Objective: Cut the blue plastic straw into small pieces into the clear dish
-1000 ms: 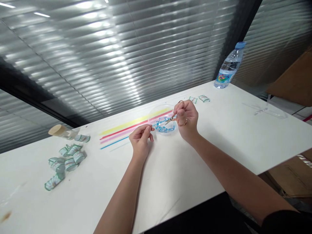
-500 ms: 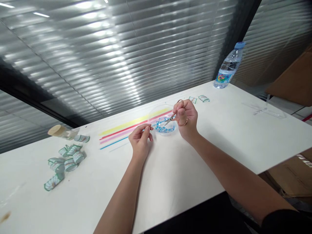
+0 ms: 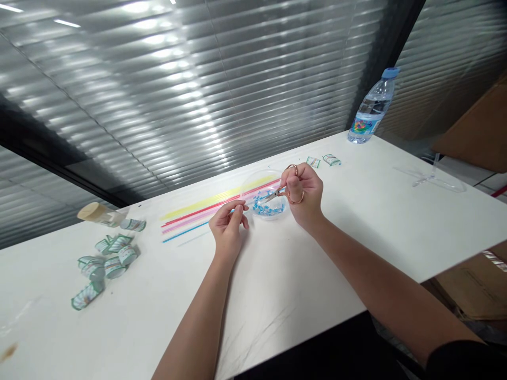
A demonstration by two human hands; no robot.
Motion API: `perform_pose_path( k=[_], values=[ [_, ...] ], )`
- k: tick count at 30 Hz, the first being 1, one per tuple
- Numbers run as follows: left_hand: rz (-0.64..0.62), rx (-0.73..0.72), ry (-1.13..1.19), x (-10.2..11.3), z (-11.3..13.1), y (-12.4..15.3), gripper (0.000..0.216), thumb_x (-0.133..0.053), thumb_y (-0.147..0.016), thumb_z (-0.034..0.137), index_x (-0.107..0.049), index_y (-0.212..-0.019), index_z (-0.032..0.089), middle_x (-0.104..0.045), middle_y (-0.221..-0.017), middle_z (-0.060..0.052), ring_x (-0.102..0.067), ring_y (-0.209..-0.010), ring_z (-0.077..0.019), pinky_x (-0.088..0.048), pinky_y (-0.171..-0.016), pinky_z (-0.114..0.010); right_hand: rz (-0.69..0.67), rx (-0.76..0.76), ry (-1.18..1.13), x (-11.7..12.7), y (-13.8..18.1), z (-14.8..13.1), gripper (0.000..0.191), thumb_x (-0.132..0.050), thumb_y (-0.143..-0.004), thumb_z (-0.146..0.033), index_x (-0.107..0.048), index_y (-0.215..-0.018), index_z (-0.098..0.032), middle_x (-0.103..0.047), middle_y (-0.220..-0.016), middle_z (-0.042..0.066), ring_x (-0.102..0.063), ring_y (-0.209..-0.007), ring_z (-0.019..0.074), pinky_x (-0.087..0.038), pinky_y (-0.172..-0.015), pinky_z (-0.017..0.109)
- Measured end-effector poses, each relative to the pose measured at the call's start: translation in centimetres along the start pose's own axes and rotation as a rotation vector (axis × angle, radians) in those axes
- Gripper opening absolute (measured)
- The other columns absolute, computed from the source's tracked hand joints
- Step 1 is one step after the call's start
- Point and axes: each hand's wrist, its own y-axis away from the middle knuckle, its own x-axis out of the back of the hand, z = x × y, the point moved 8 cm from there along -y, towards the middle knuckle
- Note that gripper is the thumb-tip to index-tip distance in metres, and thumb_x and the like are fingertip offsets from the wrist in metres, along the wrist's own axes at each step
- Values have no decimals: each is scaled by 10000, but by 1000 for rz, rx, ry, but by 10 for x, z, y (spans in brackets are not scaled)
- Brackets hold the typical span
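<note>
My left hand [image 3: 228, 224] is closed in a pinch, with a thin pale strip [image 3: 250, 203] poking out of its fingertips towards the scissors. In my right hand [image 3: 304, 192] are small scissors [image 3: 272, 196] with rose-gold finger loops, thumb and fingers in the loops and the blades pointing left. Beneath the scissors sits a clear round dish [image 3: 259, 216] holding many small cut blue pieces [image 3: 268, 210]. Long thin strips lie behind my left hand: yellow [image 3: 194, 206], red [image 3: 190, 215], pink [image 3: 184, 224] and blue [image 3: 182, 234]. How the strip's far end meets the blades is too small to tell.
Several green-and-white packets [image 3: 114, 266] lie at the left near a cork-topped container [image 3: 95, 212]. Two more packets [image 3: 331, 160] are behind my right hand. A water bottle [image 3: 371, 113] stands at the back right corner. Blinds [image 3: 245, 89] rise behind the white table [image 3: 277, 295].
The scissors have shifted slightly left and down, and their blades look closer together. My left hand stays almost still. Fine dark lines now show near the table's front edge.
</note>
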Motion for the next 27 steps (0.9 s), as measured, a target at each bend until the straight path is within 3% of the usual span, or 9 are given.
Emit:
perform_pose_path(
  k=[6,17,27],
  values=[
    [-4,-25,-7,-1,4,0,173,-703,-792,339,-732,-869,186,-658,-751,-5,-531,-437,-51,-441,-432,-215,1,-30,8,-1,0,1,350,-651,-816,-449,-445,-656,-215,-454,-570,-43,-434,-546,91,-412,-494,249],
    [-41,-77,-37,-5,8,1,165,-650,-850,318,-729,-951,214,-641,-820,-5,-552,-471,-41,-453,-476,-216,24,-52,28,1,1,2,351,-657,-818,-428,-456,-638,-203,-465,-553,-48,-428,-528,80,-373,-502,245],
    [1,-92,-159,-5,14,3,191,-658,-840,349,-720,-953,209,-663,-923,-29,-560,-487,-38,-479,-479,-216,40,-83,31,1,1,2,372,-660,-807,-452,-448,-627,-206,-472,-556,-44,-428,-522,81,-376,-469,236]
  ],
)
